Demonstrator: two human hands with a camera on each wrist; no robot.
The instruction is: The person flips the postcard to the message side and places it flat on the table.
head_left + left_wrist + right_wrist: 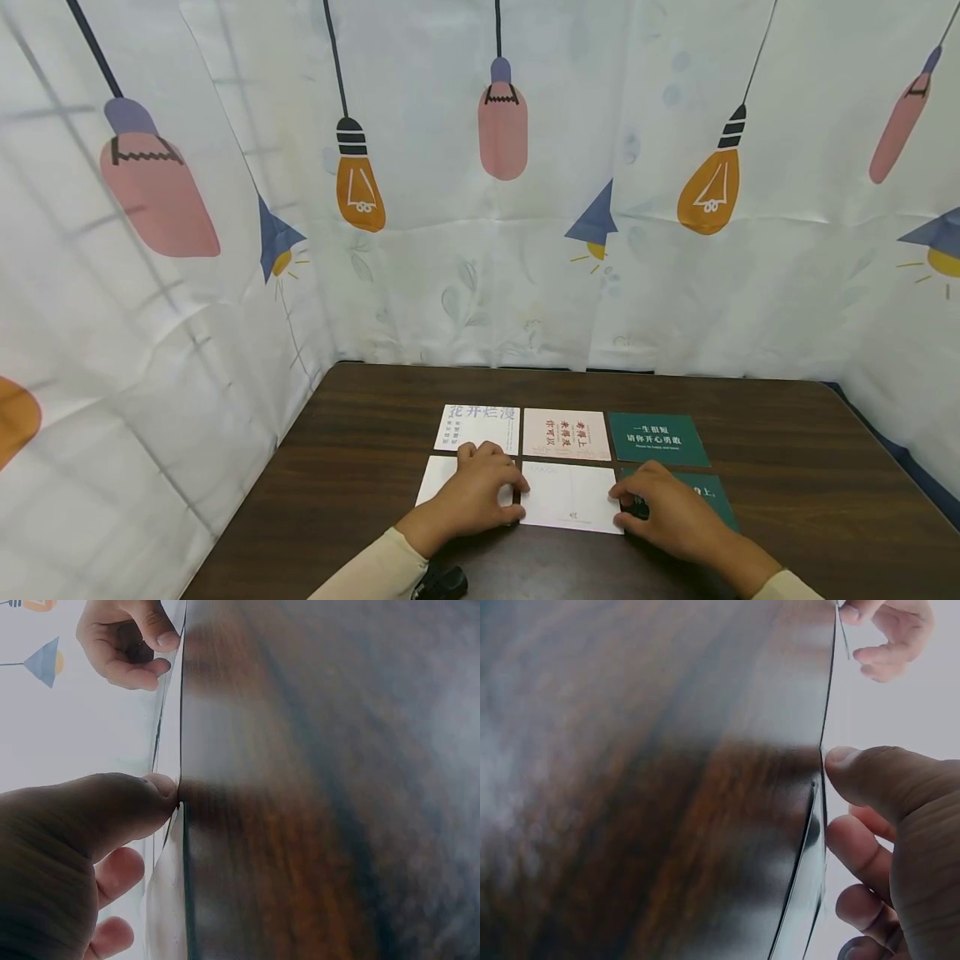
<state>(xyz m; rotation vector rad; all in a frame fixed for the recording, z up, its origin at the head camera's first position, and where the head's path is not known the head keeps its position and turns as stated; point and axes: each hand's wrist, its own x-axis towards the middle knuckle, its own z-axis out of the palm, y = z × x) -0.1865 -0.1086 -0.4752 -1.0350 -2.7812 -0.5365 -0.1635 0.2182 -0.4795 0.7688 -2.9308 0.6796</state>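
Note:
Two rows of cards lie on the dark wooden table. In the lower row's middle is a white postcard (572,497). My left hand (480,492) has thumb and fingertips at its left edge, while its palm covers part of another white card (433,480). At the postcard's right edge are the thumb and fingertips of my right hand (663,508), which partly hides a green card (712,493). The left wrist view shows my left thumb (161,786) right at the card edge. Likewise, my right thumb (844,757) meets the edge in the right wrist view.
Along the upper row lie a white card with blue lettering (480,427), a pink card (566,435) and a green card with white lettering (658,439). A small black object (442,582) shows by the left wrist. Behind the table (817,467) hangs a lamp-patterned curtain (450,275).

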